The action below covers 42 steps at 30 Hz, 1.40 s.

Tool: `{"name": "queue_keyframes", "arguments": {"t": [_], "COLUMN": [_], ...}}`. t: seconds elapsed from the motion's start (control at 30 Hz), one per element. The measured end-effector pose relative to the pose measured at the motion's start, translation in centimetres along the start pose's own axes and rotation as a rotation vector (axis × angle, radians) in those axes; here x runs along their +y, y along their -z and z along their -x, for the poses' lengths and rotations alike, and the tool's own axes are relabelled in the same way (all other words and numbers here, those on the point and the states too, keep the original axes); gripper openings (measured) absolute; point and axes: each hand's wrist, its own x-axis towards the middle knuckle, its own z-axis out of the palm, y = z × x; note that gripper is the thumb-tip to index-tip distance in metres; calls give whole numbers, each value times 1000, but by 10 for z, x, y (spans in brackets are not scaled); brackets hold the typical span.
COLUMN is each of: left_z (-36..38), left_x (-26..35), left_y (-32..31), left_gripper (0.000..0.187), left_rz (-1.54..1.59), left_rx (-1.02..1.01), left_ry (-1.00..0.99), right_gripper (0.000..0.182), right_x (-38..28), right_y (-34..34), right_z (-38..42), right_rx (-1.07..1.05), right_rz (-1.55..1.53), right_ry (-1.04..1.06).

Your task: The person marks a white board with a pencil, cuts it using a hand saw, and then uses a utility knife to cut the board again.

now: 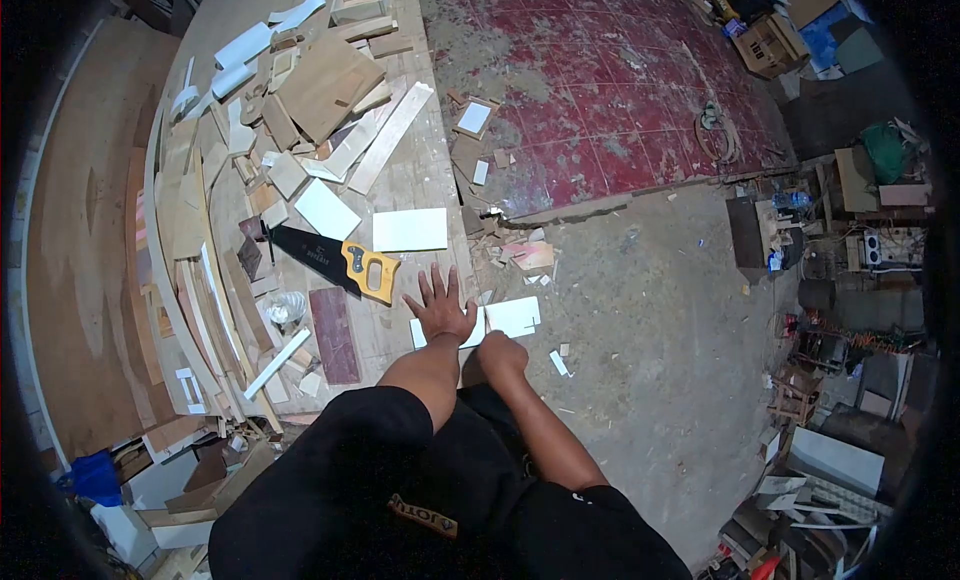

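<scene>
My left hand [440, 308] lies flat with fingers spread, pressing on a white board [512, 318] at the table's edge. Part of that board juts out past the edge over the floor, and a small notch shows near its far end. Closed into a fist, my right hand [502, 356] is at the board's near side, just right of my left wrist. A thin line crosses the board above this fist; what the fingers hold is hidden. A handsaw [335, 264] with a yellow handle rests beyond my left hand, beside a white rectangular panel [410, 230].
A reddish-brown board [334, 335] and a clear plastic bundle [286, 307] lie left on the wooden table [400, 170]. Wood offcuts and a brown panel [330, 85] are piled farther back. Scraps litter the concrete floor [640, 310]; clutter lines the right side.
</scene>
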Motion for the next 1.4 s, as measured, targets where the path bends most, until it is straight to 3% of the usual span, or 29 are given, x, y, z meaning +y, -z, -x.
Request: {"name": "queue_keyframes", "arguments": {"t": [0.33,0.53,0.67,0.77,0.8,0.9,1.0,1.23,1.33,1.4], "left_z": [-2,-2,-2,-1,-1,0,-1,-1,-2,-1], "left_x": [-1,0,0,-1,-1,1,1,1,0,0], "left_y": [-6,-1,-2,-4,-2,1,-2,-3,-3,-3], "left_gripper": [81,81,81,82,83,81,81,82,82,82], "left_rz": [-9,-21,-31,-14,8,-22,-21,-10,-24,-8], "left_rx": [16,-10,-19,-5,7,-13,-15,-18,-7,-19], "left_ry": [-9,-4,-3,-15,-26,2,4,1,2,-4], "right_gripper": [28,42,57,68,75,67,58,54,58,62], "right_x": [9,1,-4,7,1,-6,-19,-20,-14,-4], "right_y": [22,0,-9,-82,-79,-50,-25,-23,-5,10], "right_z": [61,67,64,26,28,42,55,58,65,69], "right_rx": [-104,-175,-316,-333,-315,-331,-378,-327,-254,-257], "right_rz": [-30,-72,-62,-87,-129,-157,-188,-176,-170,-51], "right_ry": [14,27,294,460,527,574,460,504,396,215]}}
